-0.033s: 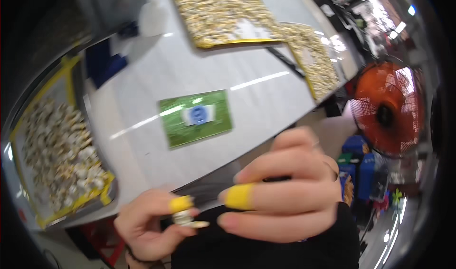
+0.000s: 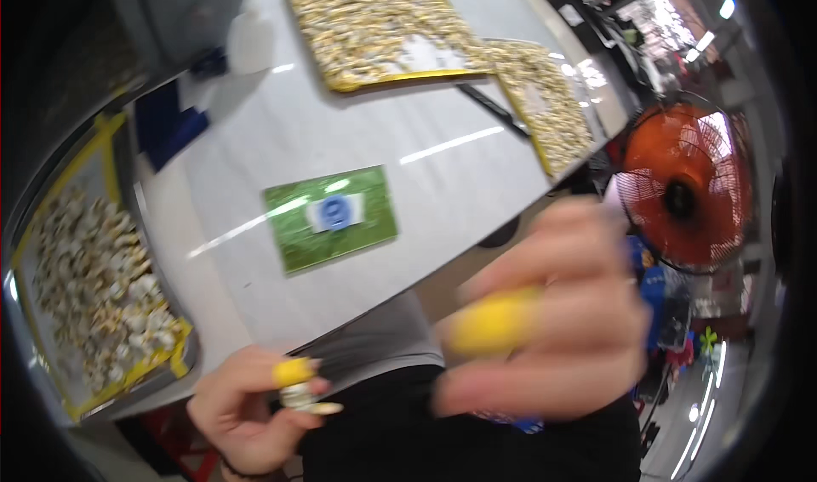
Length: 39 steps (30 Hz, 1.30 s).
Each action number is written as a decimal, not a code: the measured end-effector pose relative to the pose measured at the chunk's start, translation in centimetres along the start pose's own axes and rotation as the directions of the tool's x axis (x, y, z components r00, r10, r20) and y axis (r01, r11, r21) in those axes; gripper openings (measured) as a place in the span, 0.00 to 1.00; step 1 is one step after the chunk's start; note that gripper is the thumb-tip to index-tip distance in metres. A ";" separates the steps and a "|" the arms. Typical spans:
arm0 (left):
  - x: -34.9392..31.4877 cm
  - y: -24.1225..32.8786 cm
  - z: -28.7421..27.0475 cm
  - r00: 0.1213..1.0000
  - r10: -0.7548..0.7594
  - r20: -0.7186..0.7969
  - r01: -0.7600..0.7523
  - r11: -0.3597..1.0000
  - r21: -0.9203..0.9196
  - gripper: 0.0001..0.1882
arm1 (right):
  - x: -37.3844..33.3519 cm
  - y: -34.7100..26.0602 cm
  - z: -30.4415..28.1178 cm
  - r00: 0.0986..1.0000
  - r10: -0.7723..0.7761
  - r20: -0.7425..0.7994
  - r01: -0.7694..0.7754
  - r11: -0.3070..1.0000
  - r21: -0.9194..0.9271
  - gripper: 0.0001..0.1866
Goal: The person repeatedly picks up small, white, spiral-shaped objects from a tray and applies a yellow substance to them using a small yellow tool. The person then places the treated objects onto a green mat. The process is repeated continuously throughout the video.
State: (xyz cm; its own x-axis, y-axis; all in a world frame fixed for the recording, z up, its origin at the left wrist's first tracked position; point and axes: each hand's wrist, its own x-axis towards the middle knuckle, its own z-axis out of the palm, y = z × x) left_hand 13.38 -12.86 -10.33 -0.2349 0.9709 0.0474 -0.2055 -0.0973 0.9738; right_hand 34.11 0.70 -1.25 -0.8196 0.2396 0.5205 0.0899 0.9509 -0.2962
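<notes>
My left hand [image 2: 251, 410] is closed low in front of me, near the table's front edge. Between its thumb and yellow-wrapped index finger it pinches small pale shell-like pieces [image 2: 298, 397]; a thin one sticks out to the right. To the right, my right hand [image 2: 553, 320] is raised and smeared by motion, with a yellow wrap on one finger. Its fingers look bent, but whether they hold anything cannot be made out. Beyond both hands, a shiny green rectangular packet [image 2: 366, 239] with a white label and a round blue mark lies on the white table [image 2: 459, 184].
Yellow-edged trays of pale pieces sit at the far side [image 2: 383, 81], far right [image 2: 543, 154] and left [image 2: 111, 133]. A dark strip [image 2: 494, 109] lies near the far trays. Dark blue cloth [image 2: 166, 129] rests at far left. An orange fan [image 2: 681, 193] stands right of the table.
My right hand has moved right, away from my left hand, and is more blurred. My left hand keeps its pinch on the pale pieces. The whole view has shifted slightly.
</notes>
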 end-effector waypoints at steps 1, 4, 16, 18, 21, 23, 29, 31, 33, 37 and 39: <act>0.4 0.9 -0.2 1.000 0.016 -0.001 -0.016 0.999 -0.041 0.17 | 0.2 -0.1 -2.5 0.971 0.055 -0.233 -0.090 0.986 -0.144 0.09; 0.4 1.3 -0.3 0.994 -0.036 0.100 0.040 0.998 -0.048 0.18 | -2.3 5.7 -8.2 0.710 0.175 -0.682 -0.531 0.770 -0.355 0.08; 0.2 0.9 0.6 0.995 -0.088 0.046 0.091 0.992 -0.087 0.12 | -16.1 24.5 -11.5 0.509 0.861 -0.001 -0.680 0.401 -0.614 0.08; -0.1 0.1 0.2 0.996 -0.093 0.008 0.094 0.991 -0.099 0.16 | -15.5 24.6 -11.2 0.545 0.839 -0.004 -0.655 0.422 -0.627 0.06; -0.1 -0.1 0.0 0.996 -0.088 0.018 0.090 0.991 -0.103 0.18 | -14.4 23.8 -12.1 0.623 0.782 -0.010 -0.653 0.513 -0.557 0.07; 0.0 -0.2 0.1 0.996 -0.089 0.022 0.091 0.989 -0.116 0.19 | -12.7 22.2 -11.8 0.657 0.753 -0.040 -0.705 0.594 -0.388 0.07; -0.4 -0.6 -0.3 0.993 -0.112 0.026 0.115 0.979 -0.167 0.18 | -5.8 15.0 -5.1 0.779 0.627 0.010 -0.618 0.770 -0.156 0.03; -0.4 -0.5 -0.2 0.993 -0.118 0.025 0.120 0.971 -0.208 0.18 | -4.2 13.3 -3.0 0.819 0.554 0.147 -0.516 0.824 -0.232 0.04; -0.4 -0.4 -0.4 0.993 -0.110 0.039 0.116 0.973 -0.199 0.18 | -4.1 12.4 -1.0 0.835 0.510 0.208 -0.459 0.853 -0.249 0.04; -0.5 -0.3 -0.6 0.994 -0.094 0.046 0.102 0.973 -0.207 0.18 | -4.0 11.4 0.4 0.797 0.550 0.250 -0.475 0.826 -0.302 0.04; -0.6 -0.3 -0.8 0.994 -0.101 0.044 0.108 0.970 -0.217 0.18 | -4.3 11.5 0.5 0.789 0.557 0.260 -0.480 0.822 -0.307 0.06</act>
State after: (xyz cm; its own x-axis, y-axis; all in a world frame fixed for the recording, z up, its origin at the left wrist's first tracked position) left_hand 12.86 -13.54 -10.82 -0.1706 0.9845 -0.0411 -0.4313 -0.0371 0.9015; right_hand 38.44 10.50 -7.29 -0.7434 0.6678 0.0373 0.6406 0.7269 -0.2474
